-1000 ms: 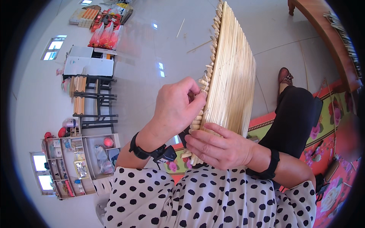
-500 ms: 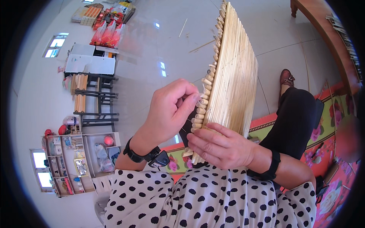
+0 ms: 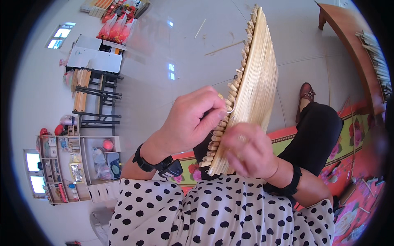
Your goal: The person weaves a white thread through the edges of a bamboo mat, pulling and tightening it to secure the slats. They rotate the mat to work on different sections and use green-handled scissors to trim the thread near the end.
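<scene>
A long panel of pale straw-like stalks (image 3: 259, 74) leans away from my lap, its stalks packed side by side. Thick, blunt stalk ends (image 3: 218, 133) stick out in a row along its left edge. Against that edge my left hand (image 3: 191, 119) is closed, thumb and forefinger pinching a thin whitish strand (image 3: 232, 110) that curves over the stalk ends. Whether it is thread or wire I cannot tell. My right hand (image 3: 254, 152) is blurred over the near part of the panel, its fingers bent; what they hold, if anything, does not show.
A wooden table (image 3: 349, 37) bearing a pile of stalks (image 3: 375, 59) curves along the right. Flowered matting (image 3: 342, 131) lies under my leg. Shelves (image 3: 61, 168), folding frames (image 3: 98, 94) and red bags (image 3: 117, 30) line the left. Loose stalks (image 3: 223, 48) lie on the tiles.
My left hand has shifted slightly right along with the stalk edge, and the pale strand now shows more plainly. My right hand has lifted off the near edge, moving right and up, blurred.
</scene>
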Action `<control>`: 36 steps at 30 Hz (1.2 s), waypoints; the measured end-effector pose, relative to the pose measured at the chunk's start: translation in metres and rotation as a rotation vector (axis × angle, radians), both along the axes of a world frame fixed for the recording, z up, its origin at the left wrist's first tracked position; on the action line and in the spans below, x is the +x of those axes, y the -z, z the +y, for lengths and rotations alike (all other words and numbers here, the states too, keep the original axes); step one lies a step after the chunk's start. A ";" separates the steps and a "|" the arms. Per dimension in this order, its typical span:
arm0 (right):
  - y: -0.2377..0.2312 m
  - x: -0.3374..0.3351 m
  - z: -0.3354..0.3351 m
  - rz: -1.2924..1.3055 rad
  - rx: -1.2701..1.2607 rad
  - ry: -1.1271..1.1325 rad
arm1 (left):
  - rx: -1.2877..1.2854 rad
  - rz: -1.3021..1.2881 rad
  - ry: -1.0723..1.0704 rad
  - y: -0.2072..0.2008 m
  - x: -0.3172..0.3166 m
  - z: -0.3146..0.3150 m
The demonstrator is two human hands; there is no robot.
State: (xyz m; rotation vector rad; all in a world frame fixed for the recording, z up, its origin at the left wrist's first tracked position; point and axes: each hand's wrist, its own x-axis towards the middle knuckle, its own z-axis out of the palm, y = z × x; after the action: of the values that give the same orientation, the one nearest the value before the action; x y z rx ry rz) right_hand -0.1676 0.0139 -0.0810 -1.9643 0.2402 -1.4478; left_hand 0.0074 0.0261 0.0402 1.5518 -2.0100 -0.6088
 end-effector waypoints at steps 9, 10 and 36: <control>0.007 0.003 -0.010 0.154 0.193 0.044 | -0.052 0.000 0.263 0.015 -0.004 0.006; 0.009 0.003 -0.012 0.156 0.188 0.030 | -0.046 0.011 0.274 0.015 -0.003 0.007; -0.006 -0.035 0.011 0.086 0.697 0.111 | -0.089 0.627 0.094 0.103 0.004 0.003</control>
State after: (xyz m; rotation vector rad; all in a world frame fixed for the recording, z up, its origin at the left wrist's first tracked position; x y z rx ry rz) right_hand -0.2023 0.0246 -0.0751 -1.4498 0.7871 -1.1314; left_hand 0.0115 0.0295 -0.0630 1.0415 -1.6035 -0.8977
